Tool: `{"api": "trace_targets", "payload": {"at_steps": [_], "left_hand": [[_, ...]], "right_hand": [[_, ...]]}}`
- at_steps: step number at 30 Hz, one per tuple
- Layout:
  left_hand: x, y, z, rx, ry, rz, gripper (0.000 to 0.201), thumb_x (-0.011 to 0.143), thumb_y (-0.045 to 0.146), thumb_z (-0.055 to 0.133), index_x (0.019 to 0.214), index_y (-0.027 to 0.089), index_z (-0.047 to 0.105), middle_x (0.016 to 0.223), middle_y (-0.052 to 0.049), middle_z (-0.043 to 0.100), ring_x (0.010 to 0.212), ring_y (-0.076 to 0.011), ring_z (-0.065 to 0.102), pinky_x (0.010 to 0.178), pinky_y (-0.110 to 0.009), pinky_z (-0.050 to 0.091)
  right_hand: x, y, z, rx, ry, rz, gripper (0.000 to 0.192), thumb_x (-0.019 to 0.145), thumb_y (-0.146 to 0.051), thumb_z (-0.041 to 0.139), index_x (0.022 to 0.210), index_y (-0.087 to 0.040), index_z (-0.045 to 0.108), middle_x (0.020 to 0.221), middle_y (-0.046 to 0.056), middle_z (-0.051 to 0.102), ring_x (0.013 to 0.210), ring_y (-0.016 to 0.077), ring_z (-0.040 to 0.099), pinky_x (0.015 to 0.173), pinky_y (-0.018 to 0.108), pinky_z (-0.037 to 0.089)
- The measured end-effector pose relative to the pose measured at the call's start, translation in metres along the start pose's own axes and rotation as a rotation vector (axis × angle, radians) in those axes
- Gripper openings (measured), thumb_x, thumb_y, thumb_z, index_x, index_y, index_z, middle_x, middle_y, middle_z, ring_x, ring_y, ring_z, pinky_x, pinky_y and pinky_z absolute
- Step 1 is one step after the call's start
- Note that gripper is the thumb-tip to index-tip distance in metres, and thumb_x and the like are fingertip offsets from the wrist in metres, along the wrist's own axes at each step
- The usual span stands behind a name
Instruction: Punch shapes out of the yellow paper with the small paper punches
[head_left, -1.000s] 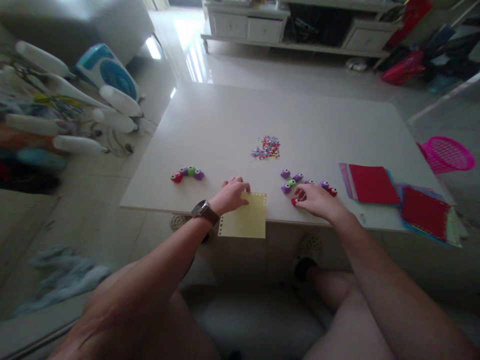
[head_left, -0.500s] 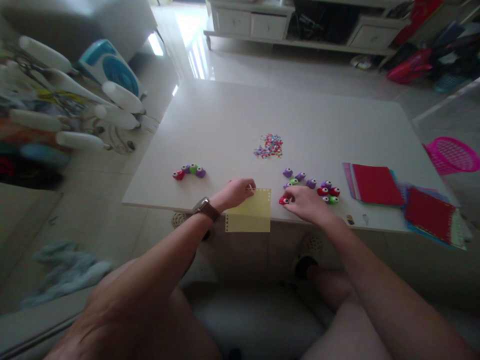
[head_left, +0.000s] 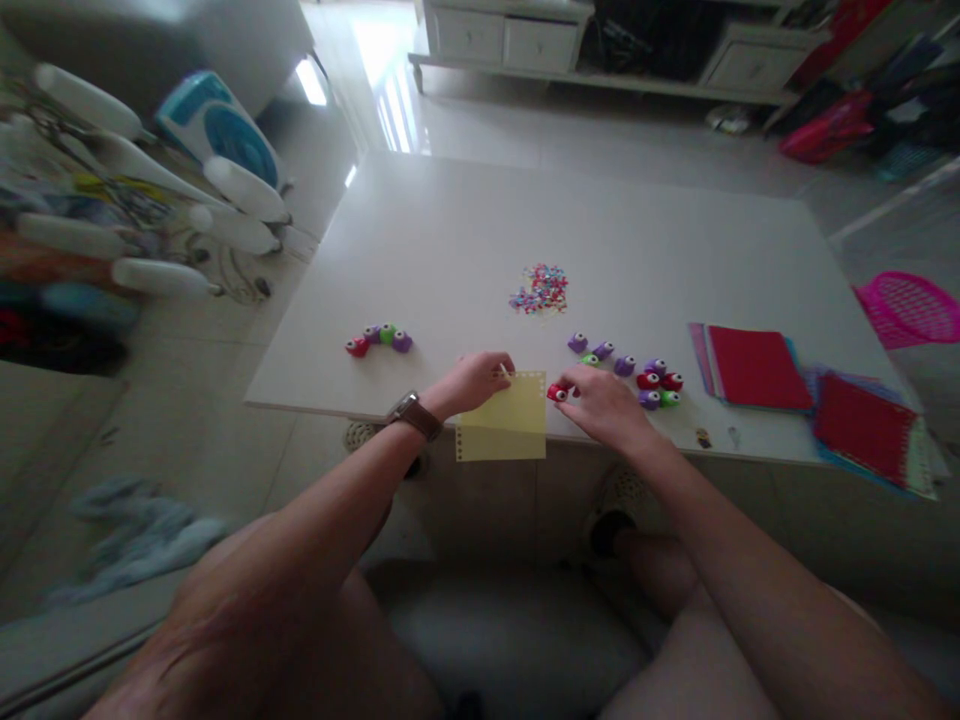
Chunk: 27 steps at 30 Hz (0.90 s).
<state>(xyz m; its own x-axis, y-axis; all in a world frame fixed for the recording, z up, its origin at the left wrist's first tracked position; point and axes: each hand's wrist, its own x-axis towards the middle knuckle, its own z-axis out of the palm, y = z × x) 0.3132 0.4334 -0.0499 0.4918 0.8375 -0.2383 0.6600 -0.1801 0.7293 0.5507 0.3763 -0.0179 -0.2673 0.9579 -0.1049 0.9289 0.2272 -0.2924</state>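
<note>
The right hand (head_left: 604, 405) pinches a small red plastic paper punch (head_left: 556, 392) just beside the right edge of the pale yellow square paper sheet (head_left: 502, 428), which overhangs the white table (head_left: 465, 230) front edge; the left hand (head_left: 474, 380) presses the sheet's upper left corner, fingers curled.

Readable text: none is showing anywhere
Paper and punches by the hands: bearing no legible marks

Matt yellow paper sheet (head_left: 501, 420), glossy plastic punches (head_left: 654, 385) — smooth white tabletop (head_left: 450, 240)
</note>
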Motion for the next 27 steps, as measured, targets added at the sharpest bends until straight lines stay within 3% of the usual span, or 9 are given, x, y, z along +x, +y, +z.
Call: {"api": "trace_targets", "payload": {"at_steps": [13,22,25,27], "left_hand": [[0.0,-0.001,0.001,-0.012,0.0,0.007,0.017,0.089,0.023,0.063,0.103,0.019,0.072,0.085,-0.003,0.072,0.074,-0.013,0.06,0.071,-0.026,0.044],[0.004,-0.009,0.011,0.022,0.0,0.005,0.018,0.089,0.023,0.064,0.104,0.02,0.071,0.085,-0.003,0.072,0.075,-0.0144,0.06,0.074,-0.028,0.045],[0.003,-0.01,0.013,0.042,0.006,0.014,0.021,0.09,0.021,0.061,0.109,0.021,0.069,0.09,-0.003,0.072,0.082,-0.0164,0.062,0.081,-0.032,0.047],[0.0,-0.008,0.014,0.115,0.078,0.049,0.028,0.088,0.02,0.063,0.116,0.022,0.067,0.103,-0.006,0.071,0.096,-0.0202,0.062,0.09,-0.037,0.047]], "right_hand": [[0.0,-0.003,0.003,-0.015,-0.012,0.012,0.005,0.088,-0.025,0.07,0.091,-0.021,0.072,0.092,0.004,0.072,0.082,0.0204,0.064,0.07,0.031,0.04],[-0.001,-0.01,0.005,0.012,-0.132,-0.006,0.009,0.087,-0.02,0.066,0.092,-0.022,0.072,0.094,0.005,0.075,0.084,0.0215,0.066,0.069,0.031,0.041],[-0.001,-0.01,0.008,0.043,-0.163,-0.002,0.01,0.087,-0.019,0.066,0.094,-0.022,0.073,0.094,0.006,0.075,0.083,0.0214,0.067,0.068,0.03,0.042],[0.001,-0.009,0.009,0.091,-0.169,0.013,0.009,0.085,-0.021,0.068,0.093,-0.022,0.073,0.094,0.006,0.075,0.083,0.0214,0.067,0.069,0.03,0.043]]}}
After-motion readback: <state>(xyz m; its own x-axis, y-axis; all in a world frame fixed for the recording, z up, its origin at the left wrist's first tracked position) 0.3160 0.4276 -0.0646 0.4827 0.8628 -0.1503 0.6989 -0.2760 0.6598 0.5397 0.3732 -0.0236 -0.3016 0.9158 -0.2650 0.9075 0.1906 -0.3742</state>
